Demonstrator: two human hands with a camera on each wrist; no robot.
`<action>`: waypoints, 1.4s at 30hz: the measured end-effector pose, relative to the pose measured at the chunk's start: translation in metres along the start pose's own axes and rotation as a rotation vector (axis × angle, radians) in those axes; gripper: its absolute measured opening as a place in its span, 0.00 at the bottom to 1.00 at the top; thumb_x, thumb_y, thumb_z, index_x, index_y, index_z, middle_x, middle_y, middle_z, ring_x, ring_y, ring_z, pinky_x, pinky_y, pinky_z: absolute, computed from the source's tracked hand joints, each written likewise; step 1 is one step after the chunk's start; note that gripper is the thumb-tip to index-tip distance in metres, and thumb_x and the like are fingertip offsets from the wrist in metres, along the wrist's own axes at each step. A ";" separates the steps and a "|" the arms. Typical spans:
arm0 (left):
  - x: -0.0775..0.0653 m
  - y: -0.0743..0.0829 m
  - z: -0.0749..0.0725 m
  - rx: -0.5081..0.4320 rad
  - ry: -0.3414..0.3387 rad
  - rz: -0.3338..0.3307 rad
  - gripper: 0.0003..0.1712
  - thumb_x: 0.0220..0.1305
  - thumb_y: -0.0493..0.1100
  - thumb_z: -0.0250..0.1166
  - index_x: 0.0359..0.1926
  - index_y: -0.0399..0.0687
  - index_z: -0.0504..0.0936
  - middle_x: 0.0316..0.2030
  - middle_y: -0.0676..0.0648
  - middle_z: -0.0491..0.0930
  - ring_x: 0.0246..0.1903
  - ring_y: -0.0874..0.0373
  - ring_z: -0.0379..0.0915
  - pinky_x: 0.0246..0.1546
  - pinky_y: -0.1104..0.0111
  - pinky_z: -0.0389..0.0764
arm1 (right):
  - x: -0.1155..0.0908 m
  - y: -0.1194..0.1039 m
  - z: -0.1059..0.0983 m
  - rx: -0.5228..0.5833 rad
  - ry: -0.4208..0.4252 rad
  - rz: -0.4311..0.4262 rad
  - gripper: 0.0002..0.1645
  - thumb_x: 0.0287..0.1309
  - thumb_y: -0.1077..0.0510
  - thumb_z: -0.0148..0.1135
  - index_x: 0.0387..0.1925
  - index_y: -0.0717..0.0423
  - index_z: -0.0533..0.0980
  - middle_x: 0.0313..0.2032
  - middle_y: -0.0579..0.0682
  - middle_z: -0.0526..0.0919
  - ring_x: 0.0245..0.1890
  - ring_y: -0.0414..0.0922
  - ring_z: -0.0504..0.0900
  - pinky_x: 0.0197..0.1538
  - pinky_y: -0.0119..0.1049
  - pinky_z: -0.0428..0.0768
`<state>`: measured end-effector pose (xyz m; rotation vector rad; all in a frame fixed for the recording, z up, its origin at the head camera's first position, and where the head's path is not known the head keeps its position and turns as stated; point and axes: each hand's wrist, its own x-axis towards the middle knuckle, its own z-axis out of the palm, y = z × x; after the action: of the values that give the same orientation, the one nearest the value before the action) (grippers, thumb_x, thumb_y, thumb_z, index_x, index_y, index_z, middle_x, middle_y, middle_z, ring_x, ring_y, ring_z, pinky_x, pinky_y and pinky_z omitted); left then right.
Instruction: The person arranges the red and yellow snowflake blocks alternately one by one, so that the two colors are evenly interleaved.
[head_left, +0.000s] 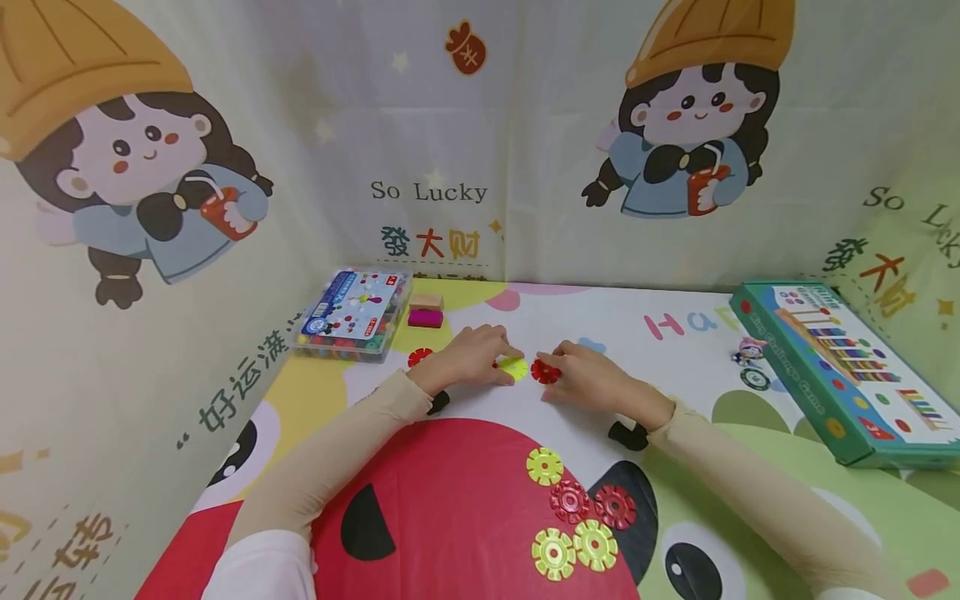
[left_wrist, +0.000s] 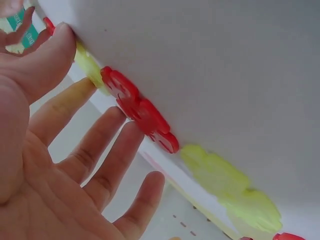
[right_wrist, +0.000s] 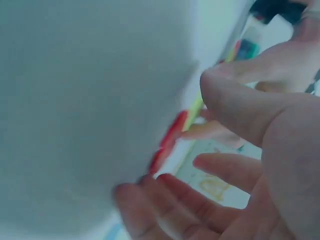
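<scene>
A yellow notched interlocking disc (head_left: 513,367) lies on the white part of the mat, held at its edges between the thumb and index finger of my left hand (head_left: 471,357). In the left wrist view, a red disc (left_wrist: 140,107) and another yellow disc (left_wrist: 230,187) line up beside it, under the other fingertips. My right hand (head_left: 588,377) is at a red disc (head_left: 546,372) just right of the yellow one. Its fingertips are right at the disc's edge in the right wrist view, while the thumb (right_wrist: 215,82) stands apart. Left of my left hand shows one more red disc (head_left: 420,357).
Several loose yellow and red discs (head_left: 570,502) lie nearer me on the printed mat (head_left: 450,500). A clear case of colourful parts (head_left: 352,315) stands back left, beside beige and magenta blocks (head_left: 425,318). The green ring-stacking game box (head_left: 855,375) lies at right. Printed cloth (head_left: 525,150) hangs behind.
</scene>
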<state>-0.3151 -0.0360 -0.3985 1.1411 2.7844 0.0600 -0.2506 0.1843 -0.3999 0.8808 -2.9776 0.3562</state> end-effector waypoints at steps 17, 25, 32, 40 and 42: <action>0.027 0.023 0.001 -0.026 0.012 0.043 0.32 0.54 0.67 0.63 0.60 0.68 0.74 0.52 0.53 0.74 0.52 0.58 0.65 0.51 0.57 0.68 | -0.061 -0.061 -0.001 0.104 -0.291 -0.210 0.24 0.45 0.41 0.71 0.46 0.41 0.78 0.42 0.39 0.75 0.43 0.31 0.70 0.46 0.30 0.76; 0.031 0.034 0.005 0.074 0.034 0.055 0.30 0.56 0.66 0.62 0.61 0.75 0.72 0.48 0.53 0.73 0.47 0.61 0.67 0.42 0.63 0.69 | -0.060 -0.049 -0.002 0.197 -0.321 -0.180 0.25 0.43 0.43 0.73 0.44 0.43 0.77 0.43 0.38 0.74 0.43 0.32 0.72 0.48 0.30 0.76; 0.029 0.033 0.002 0.063 0.045 0.047 0.29 0.57 0.65 0.62 0.61 0.73 0.72 0.48 0.53 0.73 0.47 0.61 0.67 0.42 0.63 0.68 | -0.061 -0.044 -0.004 0.073 -0.274 -0.141 0.27 0.41 0.37 0.71 0.40 0.43 0.73 0.37 0.38 0.73 0.36 0.31 0.70 0.42 0.30 0.75; 0.030 0.035 0.004 0.077 0.039 0.041 0.30 0.57 0.65 0.62 0.61 0.73 0.72 0.46 0.53 0.72 0.45 0.61 0.66 0.41 0.64 0.68 | -0.072 -0.056 -0.006 0.022 -0.214 -0.094 0.27 0.42 0.38 0.72 0.43 0.42 0.74 0.38 0.40 0.75 0.32 0.32 0.74 0.39 0.35 0.75; 0.030 0.036 0.005 0.078 0.036 0.041 0.30 0.57 0.65 0.62 0.62 0.73 0.72 0.46 0.53 0.72 0.45 0.61 0.66 0.41 0.64 0.67 | -0.074 -0.060 -0.007 0.014 -0.198 -0.099 0.26 0.43 0.40 0.72 0.44 0.42 0.75 0.38 0.41 0.74 0.31 0.33 0.74 0.38 0.34 0.76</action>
<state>-0.3102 0.0105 -0.4035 1.2277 2.8180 -0.0244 -0.1561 0.1770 -0.3864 1.1229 -3.0954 0.3038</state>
